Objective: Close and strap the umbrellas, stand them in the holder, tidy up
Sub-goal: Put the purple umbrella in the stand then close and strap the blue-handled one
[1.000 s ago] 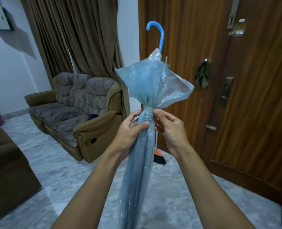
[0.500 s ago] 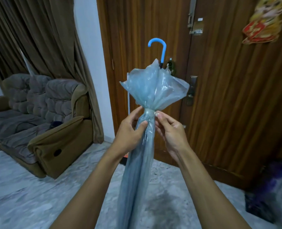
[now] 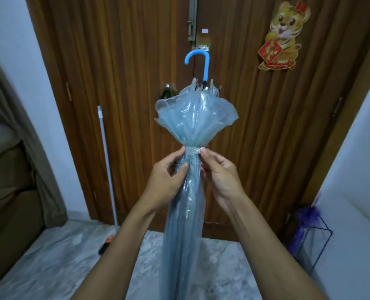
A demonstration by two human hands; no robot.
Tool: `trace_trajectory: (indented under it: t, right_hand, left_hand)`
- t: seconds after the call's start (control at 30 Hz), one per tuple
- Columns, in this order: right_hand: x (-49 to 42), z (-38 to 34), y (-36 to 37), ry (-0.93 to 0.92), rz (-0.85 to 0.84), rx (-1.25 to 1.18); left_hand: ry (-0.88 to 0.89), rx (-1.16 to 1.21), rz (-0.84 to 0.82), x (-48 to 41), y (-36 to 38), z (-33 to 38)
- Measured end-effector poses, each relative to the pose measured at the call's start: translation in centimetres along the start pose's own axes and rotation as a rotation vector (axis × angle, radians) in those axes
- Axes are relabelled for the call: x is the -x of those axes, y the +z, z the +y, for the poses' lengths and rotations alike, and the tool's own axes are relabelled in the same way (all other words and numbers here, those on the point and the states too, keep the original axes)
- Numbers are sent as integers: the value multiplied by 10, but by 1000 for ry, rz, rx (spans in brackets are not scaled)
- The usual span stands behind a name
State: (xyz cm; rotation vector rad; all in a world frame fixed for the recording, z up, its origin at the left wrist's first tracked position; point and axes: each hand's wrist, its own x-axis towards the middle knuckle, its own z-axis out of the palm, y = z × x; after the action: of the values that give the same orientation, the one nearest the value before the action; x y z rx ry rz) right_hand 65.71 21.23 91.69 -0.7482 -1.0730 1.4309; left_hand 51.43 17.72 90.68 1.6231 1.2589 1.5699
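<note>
A pale blue see-through umbrella [image 3: 192,124] is folded and held upright in front of me, its blue crook handle [image 3: 203,61] pointing up. A clear strap [image 3: 191,149] cinches the canopy, which flares out above it. My left hand [image 3: 169,178] grips the folded canopy just under the strap, thumb across the front. My right hand [image 3: 221,174] pinches the strap's end at the right side. A dark wire-frame holder [image 3: 318,241] stands on the floor at the lower right with a purple umbrella [image 3: 305,221] in it.
A brown wooden door [image 3: 136,83] with a tiger decoration [image 3: 281,35] fills the wall ahead. A broom [image 3: 108,169] leans at the door's left edge. A brown sofa arm [image 3: 8,204] and curtain sit at the left. White wall closes in on the right; the floor is marble.
My view has swung right, from the sofa to the door and the holder. Both hands stayed at the strap, and the umbrella kept upright.
</note>
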Motion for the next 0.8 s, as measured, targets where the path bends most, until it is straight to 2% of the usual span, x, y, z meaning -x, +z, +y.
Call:
trace_trajectory:
  t: [0.17, 0.4, 0.53, 0.8]
  right_hand:
    - [-44, 13, -3, -78, 107, 96]
    - [-76, 34, -14, 12, 112, 123]
    - [-88, 31, -18, 16, 136, 98]
    - [-101, 23, -25, 82, 16, -13]
  left_hand:
    - [-3, 81, -44, -49, 4, -33]
    - [-96, 208, -57, -74, 16, -67]
    - [-91, 216, -78, -85, 24, -68]
    - [-56, 166, -91, -98, 24, -67]
